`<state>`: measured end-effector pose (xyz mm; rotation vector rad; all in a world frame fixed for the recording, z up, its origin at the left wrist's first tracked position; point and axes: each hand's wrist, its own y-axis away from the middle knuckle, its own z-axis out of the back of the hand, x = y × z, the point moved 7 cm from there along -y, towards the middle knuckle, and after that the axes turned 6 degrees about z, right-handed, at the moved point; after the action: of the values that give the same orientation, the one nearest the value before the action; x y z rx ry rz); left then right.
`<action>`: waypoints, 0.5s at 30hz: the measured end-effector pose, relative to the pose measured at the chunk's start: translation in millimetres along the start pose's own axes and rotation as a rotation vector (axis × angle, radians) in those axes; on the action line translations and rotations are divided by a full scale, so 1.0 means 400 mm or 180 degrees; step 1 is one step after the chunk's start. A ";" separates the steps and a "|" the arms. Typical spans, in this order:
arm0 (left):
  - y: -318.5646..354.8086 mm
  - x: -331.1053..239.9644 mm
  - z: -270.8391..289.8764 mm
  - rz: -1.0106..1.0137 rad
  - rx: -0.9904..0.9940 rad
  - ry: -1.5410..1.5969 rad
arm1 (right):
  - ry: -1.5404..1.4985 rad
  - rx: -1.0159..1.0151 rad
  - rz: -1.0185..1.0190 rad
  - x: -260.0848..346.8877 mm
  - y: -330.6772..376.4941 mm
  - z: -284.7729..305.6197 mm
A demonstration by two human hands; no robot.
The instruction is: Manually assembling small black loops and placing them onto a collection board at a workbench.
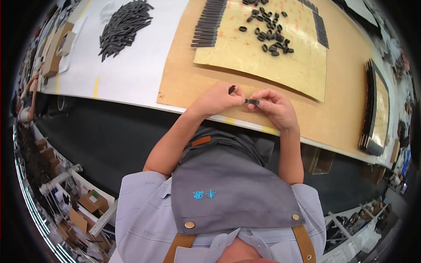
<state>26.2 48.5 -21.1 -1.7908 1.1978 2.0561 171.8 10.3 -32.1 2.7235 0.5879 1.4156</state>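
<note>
My left hand and my right hand meet over the near edge of a brown board on the white table. Between the fingertips of both hands is a small flat black strip. My left hand also pinches a small black loop at its top. Farther out, on a yellowish sheet, lie several loose black loops, with a neat row of black strips at the sheet's left edge.
A heap of black strips lies on the white table at the far left. Another row of strips runs along the sheet's right side. A stacked board with dark pieces stands at the right. Cardboard boxes sit at the far left.
</note>
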 end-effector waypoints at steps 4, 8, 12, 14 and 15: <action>-0.002 0.012 -0.019 0.0182 0.0004 0.0041 | 0.0212 -0.0006 -0.0090 0.002 0.016 0.006; 0.004 0.014 -0.024 0.0249 -0.0023 -0.0005 | 0.0362 -0.0031 -0.0224 0.006 0.022 -0.006; -0.002 0.025 -0.023 0.0213 -0.0003 -0.0072 | 0.0821 -0.0137 -0.0317 0.015 0.018 -0.029; -0.001 0.022 -0.021 0.0274 -0.0045 -0.0121 | 0.0956 -0.0225 -0.0367 0.009 0.015 -0.033; -0.003 0.019 -0.020 0.0273 -0.0035 -0.0121 | 0.0965 -0.0224 -0.0336 0.006 0.013 -0.034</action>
<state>31.0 41.3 -28.1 -1.7256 1.2764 2.1371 164.0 4.3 -21.5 2.4022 0.6667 1.7976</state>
